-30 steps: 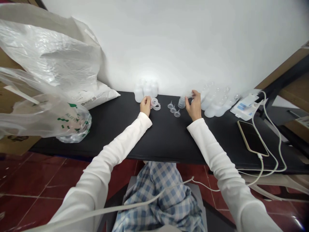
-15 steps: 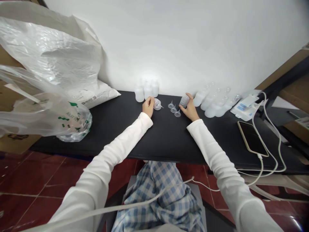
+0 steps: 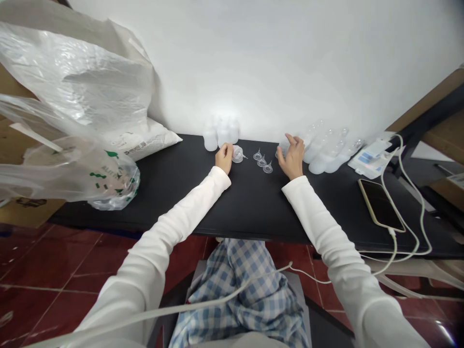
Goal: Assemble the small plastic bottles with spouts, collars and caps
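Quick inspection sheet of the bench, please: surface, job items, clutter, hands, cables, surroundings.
Surface: black table, dry-looking, items on it.
Job items: clear teat on its side; three teats in a row; frosted bottles along the wall.
Clutter: plastic bag, white sack, phone, white packet.
Hands: left hand against the clear teat; right hand open, fingers raised.
Cables: white cable plugged into the phone, over the table edge.
Surroundings: white wall, red tile floor.

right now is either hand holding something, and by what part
The left hand seems to grip the clear nipple by its wide base; the right hand holds nothing, fingers open.
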Tool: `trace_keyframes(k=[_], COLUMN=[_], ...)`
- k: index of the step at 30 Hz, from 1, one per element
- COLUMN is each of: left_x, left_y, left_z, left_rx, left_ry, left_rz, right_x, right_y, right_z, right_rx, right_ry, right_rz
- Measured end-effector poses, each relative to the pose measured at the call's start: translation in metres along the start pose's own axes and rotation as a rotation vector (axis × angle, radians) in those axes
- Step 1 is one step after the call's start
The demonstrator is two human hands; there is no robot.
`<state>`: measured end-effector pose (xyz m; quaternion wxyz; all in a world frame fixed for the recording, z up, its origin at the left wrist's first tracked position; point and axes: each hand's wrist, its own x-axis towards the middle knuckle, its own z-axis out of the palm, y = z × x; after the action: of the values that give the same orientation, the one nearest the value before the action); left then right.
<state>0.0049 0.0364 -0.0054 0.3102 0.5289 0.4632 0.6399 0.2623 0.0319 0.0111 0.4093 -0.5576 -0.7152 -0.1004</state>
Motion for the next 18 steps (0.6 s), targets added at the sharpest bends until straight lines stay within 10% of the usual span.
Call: trace_keyframes(k=[7, 18], left_x=[-0.001, -0.003], left_y=[0.001, 0.005], left_z=[0.000, 0.001], left_rx=[-0.024, 0.001], left_ry=[-0.004, -0.007], left_rz=[-0.022, -0.015], right_x=[-0.005, -0.004], right_y=[-0.015, 0.003], right_z=[-0.005, 0.006], right_rx=[0.107, 0.049], right_ry=[-0.513, -0.342], right_rz=[-0.182, -0.080])
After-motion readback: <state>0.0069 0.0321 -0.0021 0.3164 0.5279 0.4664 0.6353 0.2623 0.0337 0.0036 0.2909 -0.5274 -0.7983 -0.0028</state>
